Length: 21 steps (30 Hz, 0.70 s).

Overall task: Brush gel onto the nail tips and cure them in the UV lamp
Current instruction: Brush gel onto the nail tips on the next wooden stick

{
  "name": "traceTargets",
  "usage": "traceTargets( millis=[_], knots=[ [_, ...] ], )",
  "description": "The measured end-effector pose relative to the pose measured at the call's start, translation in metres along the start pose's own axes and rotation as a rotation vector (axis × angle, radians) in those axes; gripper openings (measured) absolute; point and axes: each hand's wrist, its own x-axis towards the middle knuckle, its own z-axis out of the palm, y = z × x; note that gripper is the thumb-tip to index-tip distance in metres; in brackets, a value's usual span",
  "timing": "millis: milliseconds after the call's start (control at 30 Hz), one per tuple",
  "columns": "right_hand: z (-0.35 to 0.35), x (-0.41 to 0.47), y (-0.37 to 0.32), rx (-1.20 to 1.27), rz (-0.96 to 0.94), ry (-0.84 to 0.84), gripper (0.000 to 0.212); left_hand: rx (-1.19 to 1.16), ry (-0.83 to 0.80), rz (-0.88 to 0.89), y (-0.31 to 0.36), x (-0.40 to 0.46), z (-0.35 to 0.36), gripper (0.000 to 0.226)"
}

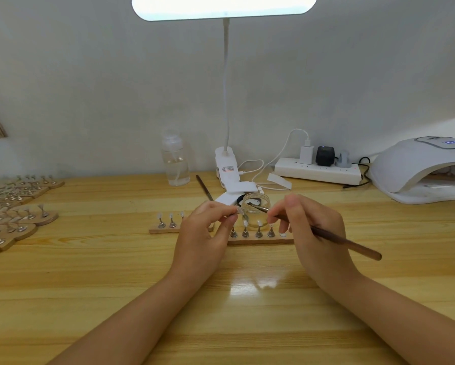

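Dipping the brush into the one glass jar, I see my right hand pinching its handle and my left hand pinching one nail tip.
Nearest me from the jar, a wooden strip carries four tips on stands; three more show left of the jar, partly behind my left hand. One UV lamp sits far right of the jar on the surface; clear gel lies inside the jar.

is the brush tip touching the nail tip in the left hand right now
No, the brush held by the right hand has its tip in the small glass jar, apart from the nail tip pinched by the left hand.
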Motion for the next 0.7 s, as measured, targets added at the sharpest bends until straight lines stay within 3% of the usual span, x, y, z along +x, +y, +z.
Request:
traceTargets(
  millis=[433, 600, 700],
  knots=[
    [0.0030, 0.0002, 0.0008, -0.106, -0.066, -0.045, 0.035, 0.027, -0.040, 0.015, -0.0008, -0.0024, 0.0032, 0.016],
    [0.0017, -0.0020, 0.0009, 0.001, -0.010, -0.016, 0.044, 0.043, -0.048, 0.008, -0.0015, -0.0027, 0.0032, 0.016],
    [0.0009, -0.0002, 0.0010, -0.048, -0.080, -0.020, 0.042, 0.050, -0.052, 0.004, -0.0011, -0.0020, 0.0035, 0.015]
  ],
)
